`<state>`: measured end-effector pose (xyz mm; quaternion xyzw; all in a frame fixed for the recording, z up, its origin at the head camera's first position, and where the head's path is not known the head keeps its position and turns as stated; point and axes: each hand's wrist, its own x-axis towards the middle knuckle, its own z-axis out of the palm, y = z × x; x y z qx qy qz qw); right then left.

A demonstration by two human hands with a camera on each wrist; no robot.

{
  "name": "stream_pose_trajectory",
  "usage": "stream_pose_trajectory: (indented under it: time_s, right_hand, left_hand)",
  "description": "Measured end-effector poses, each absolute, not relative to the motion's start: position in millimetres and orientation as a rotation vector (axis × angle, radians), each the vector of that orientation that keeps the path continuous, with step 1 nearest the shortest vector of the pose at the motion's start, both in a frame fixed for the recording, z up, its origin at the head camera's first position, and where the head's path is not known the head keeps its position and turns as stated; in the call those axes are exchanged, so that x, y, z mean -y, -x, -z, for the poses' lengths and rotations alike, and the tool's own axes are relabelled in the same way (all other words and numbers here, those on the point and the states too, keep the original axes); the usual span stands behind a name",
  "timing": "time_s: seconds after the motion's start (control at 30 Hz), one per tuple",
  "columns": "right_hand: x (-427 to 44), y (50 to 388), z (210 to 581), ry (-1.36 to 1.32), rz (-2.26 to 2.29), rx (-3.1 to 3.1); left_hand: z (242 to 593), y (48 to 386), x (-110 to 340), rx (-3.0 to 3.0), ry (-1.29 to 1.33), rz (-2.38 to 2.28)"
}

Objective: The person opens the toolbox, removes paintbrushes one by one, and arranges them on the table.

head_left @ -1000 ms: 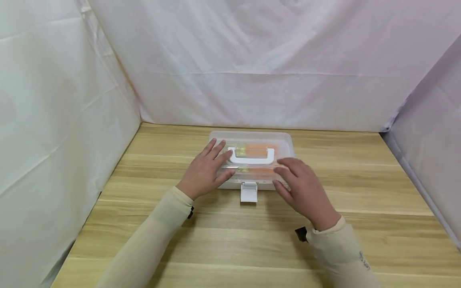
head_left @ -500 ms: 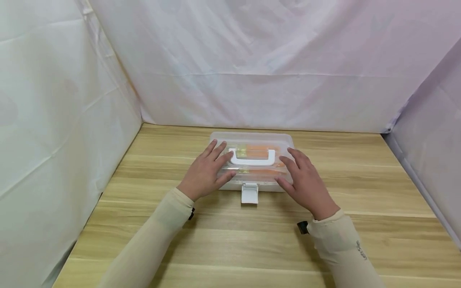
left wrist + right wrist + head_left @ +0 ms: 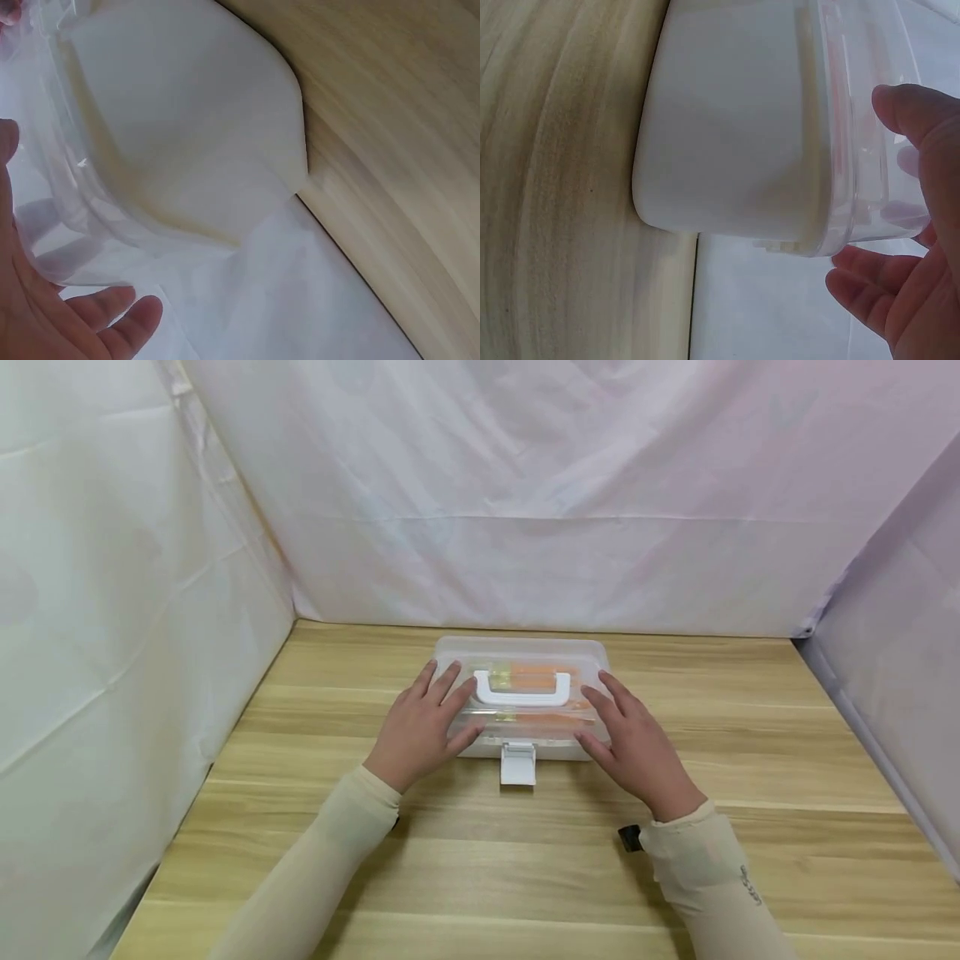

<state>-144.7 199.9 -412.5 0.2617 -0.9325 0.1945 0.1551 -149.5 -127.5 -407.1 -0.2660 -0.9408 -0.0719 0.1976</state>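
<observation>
A storage box (image 3: 727,120) with a white base and a clear lid (image 3: 525,647) sits on the wooden table. The lid lies over the base, and a white carrying handle (image 3: 522,699) is folded down on top of it. At the front, a white latch (image 3: 517,766) sticks out toward me. My left hand (image 3: 422,727) is at the lid's left side, fingers spread over it. On the right side my right hand (image 3: 637,743) has its fingers extended along the lid's edge. Orange and yellow items (image 3: 536,677) show through the lid.
Wood-grain tabletop (image 3: 517,877) surrounds the box. A white cloth (image 3: 540,485) hangs close behind it, and more cloth (image 3: 112,635) hangs along the left and right sides.
My right hand has moved slightly up and outward, its fingers straightening along the lid's right side. My left hand has shifted a little to the left. The box stays nearly in place.
</observation>
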Motion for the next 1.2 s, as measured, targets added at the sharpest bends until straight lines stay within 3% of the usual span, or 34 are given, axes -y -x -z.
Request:
stream_pose_trajectory:
  time_s: [1.2]
  right_hand:
    - [-198.5,153.0,388.9,-0.731,-0.633,2.496]
  left_hand:
    - [385.0,150.5,124.5,2.478,0.803,0.123]
